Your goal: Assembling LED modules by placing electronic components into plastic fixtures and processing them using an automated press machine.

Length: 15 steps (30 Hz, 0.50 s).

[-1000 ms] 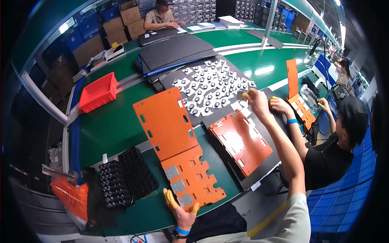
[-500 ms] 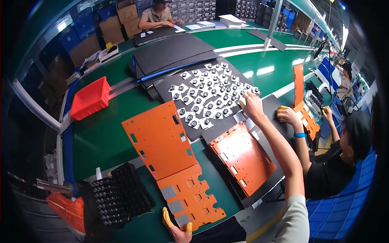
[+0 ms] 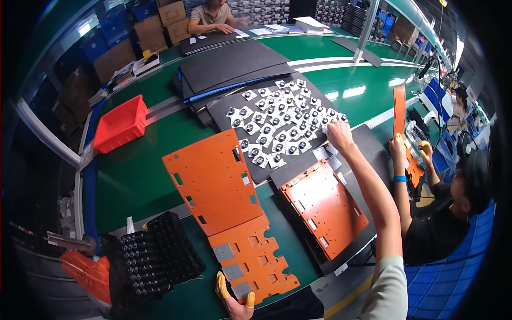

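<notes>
My left hand [image 3: 234,301] wears yellow finger covers. It lies at the near left corner of an orange panel [image 3: 210,181], thumb and fingers spread along the edge. The panel's nearer half has cutouts and several grey metal plates [image 3: 232,272]. My right arm reaches to the far right, where my right hand [image 3: 340,134] is closed at the right edge of many small white square pieces with round black parts [image 3: 277,133]. Its fingertips are partly hidden, so whatever they pinch cannot be made out. These pieces cover a black mat [image 3: 213,110].
A second orange panel [image 3: 325,208] lies on a black board at right. A black tray of small parts [image 3: 160,256] stands at left, a red bin [image 3: 121,124] beyond it. A co-worker [image 3: 448,213] sits right, handling an orange strip [image 3: 399,112]; another person [image 3: 210,18] sits across.
My right hand has shifted slightly farther out along the edge of the small pieces. The co-worker's hand at right has moved from the black board to the orange strip. My left hand stays put.
</notes>
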Each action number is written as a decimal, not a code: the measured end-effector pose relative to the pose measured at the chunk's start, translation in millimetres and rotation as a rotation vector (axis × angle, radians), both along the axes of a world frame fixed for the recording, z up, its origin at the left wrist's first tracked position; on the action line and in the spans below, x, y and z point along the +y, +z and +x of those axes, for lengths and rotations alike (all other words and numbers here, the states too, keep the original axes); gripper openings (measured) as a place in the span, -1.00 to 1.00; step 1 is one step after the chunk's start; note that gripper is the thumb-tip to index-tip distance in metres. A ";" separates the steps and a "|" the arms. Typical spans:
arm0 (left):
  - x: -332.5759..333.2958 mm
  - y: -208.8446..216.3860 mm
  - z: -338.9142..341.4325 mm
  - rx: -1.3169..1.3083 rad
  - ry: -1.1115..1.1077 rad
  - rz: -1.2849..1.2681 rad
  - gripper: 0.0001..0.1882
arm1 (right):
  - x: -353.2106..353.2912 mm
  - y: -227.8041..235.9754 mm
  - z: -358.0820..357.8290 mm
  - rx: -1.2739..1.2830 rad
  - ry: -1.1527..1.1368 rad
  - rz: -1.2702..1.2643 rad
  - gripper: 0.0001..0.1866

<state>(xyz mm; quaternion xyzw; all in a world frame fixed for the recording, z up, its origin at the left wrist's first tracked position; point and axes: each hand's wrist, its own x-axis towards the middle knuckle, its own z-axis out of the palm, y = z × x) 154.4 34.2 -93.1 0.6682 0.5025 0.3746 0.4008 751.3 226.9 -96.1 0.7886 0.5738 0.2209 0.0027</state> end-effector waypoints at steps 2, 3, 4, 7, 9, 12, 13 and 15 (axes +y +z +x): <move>0.9 0.7 -1.9 0.023 -0.013 0.023 -0.04 | 1.3 4.4 -3.4 0.015 0.023 0.116 -0.84; 1.3 0.8 -2.3 0.023 -0.012 0.022 -0.04 | 0.5 7.5 -4.1 0.030 0.041 0.232 -0.81; 1.8 0.9 -2.7 0.030 -0.017 0.034 -0.04 | 0.6 11.8 -7.9 0.104 0.004 0.288 -0.83; 1.6 0.5 -4.8 0.042 -0.004 0.044 -0.05 | 0.3 37.2 -47.6 0.485 -0.180 0.287 -0.82; 0.9 -0.1 -2.1 0.029 -0.014 0.035 -0.06 | -0.2 19.5 -26.8 0.621 -0.278 0.174 -0.77; 0.1 2.3 -2.9 -0.012 -0.006 0.010 -0.07 | 1.4 9.4 -24.1 0.628 -0.325 0.097 -0.79; 0.3 3.0 -1.8 -0.023 -0.002 -0.002 -0.08 | 1.6 7.2 -22.8 0.544 -0.307 0.118 -0.81; 1.2 4.4 -0.7 -0.037 0.001 -0.012 -0.08 | 0.5 2.5 -20.7 0.433 -0.276 0.158 -0.85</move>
